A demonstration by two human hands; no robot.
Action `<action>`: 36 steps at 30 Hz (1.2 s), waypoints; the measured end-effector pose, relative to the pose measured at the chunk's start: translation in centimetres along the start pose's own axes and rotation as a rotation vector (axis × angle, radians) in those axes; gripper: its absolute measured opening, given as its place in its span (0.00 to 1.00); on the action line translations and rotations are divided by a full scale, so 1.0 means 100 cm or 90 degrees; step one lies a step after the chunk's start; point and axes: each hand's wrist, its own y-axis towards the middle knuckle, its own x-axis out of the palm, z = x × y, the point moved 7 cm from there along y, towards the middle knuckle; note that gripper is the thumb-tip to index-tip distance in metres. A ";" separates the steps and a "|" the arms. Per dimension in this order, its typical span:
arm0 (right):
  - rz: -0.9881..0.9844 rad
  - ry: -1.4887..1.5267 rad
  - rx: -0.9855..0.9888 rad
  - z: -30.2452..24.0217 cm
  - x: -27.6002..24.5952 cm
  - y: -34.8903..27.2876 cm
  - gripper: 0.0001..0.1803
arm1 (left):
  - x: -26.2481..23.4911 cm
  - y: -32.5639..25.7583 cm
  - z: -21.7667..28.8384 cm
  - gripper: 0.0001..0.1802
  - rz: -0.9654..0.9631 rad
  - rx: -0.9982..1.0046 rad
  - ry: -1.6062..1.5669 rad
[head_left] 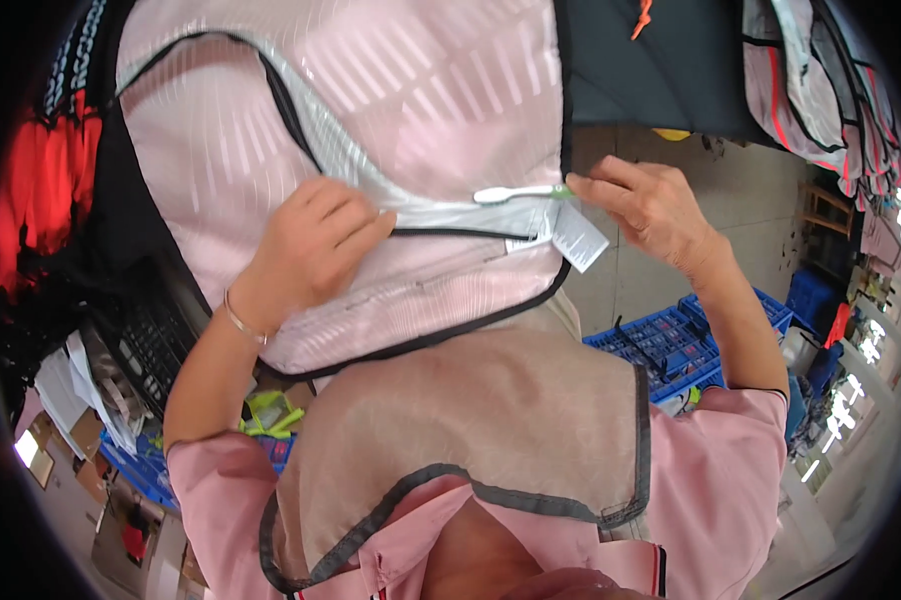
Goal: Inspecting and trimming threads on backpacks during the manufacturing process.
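Note:
A pink, shiny fabric piece [451, 90] with black binding is spread in front of me, its silvery inner side showing along an opening edged in black. My left hand [316, 240] lies at that opening, its fingers closed on the black-trimmed edge. A toothbrush [516, 194] with a white head and green handle is pinched in my right hand [643, 205] at the right side of the fabric. The white brush end points left and rests over the silvery strip. Just below it hangs a white label [579, 238].
Dark fabric [651, 70] lies beyond, with more black-edged pink pieces [801, 90] hanging at the far right. Blue crates [671, 345] stand low at my right. Red and black material [46, 200] hangs at the left, above a black crate [146, 330].

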 end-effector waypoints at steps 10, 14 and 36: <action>0.271 0.362 0.402 0.114 -0.052 -0.024 0.16 | -0.004 -0.030 0.074 0.34 -0.154 -0.265 0.037; 0.483 0.155 0.361 0.174 -0.065 0.053 0.18 | 0.007 -0.030 0.070 0.34 -0.037 -0.300 0.110; 0.616 0.002 0.449 0.193 -0.076 -0.060 0.22 | 0.031 0.004 0.081 0.27 0.073 -0.131 0.225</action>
